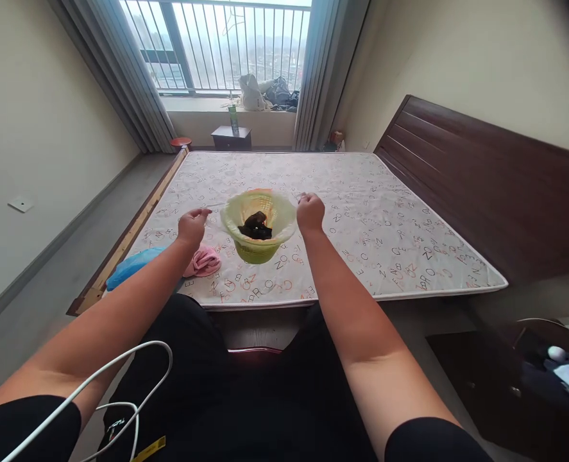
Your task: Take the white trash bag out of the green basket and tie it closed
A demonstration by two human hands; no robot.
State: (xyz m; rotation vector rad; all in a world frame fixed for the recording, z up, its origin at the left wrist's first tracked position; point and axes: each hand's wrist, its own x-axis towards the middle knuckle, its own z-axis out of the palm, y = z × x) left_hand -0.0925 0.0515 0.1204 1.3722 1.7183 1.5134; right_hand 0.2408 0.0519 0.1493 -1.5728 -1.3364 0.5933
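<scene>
Far left: pale wall with a white wall plate (20,204), grey floor strip running toward the window. A white cable (96,378) loops across the lower left, over the person's dark clothing.

Left edge of the bed: a blue plastic bag (133,265) hangs off the mattress corner. Just right of it, a pink cloth (203,261) lies bunched on the mattress (361,218), which is bare, white, printed with scattered letters.

Left hand (192,224): raised above the pink cloth, fingers pinched shut on the left edge of a thin clear plastic bag (284,221), pulling it outward.

Centre: a green basket (255,251) sits on the mattress near its front edge, between the two hands. The clear bag is stretched over its mouth as a liner, the rim flared wide. Dark clothing (256,226) lies crumpled at the bottom inside.

Right hand (310,212): fist closed on the right edge of the same bag, level with the left hand. Hands well apart, basket between them.

Behind: grey curtains framing a barred window; sill holds bags (265,93); a green bottle (233,119) stands on a small dark nightstand (231,137) below.

Right: dark wooden headboard (481,179) along the mattress side. Lower right, a dark cabinet (505,385) with blurred items on top.
</scene>
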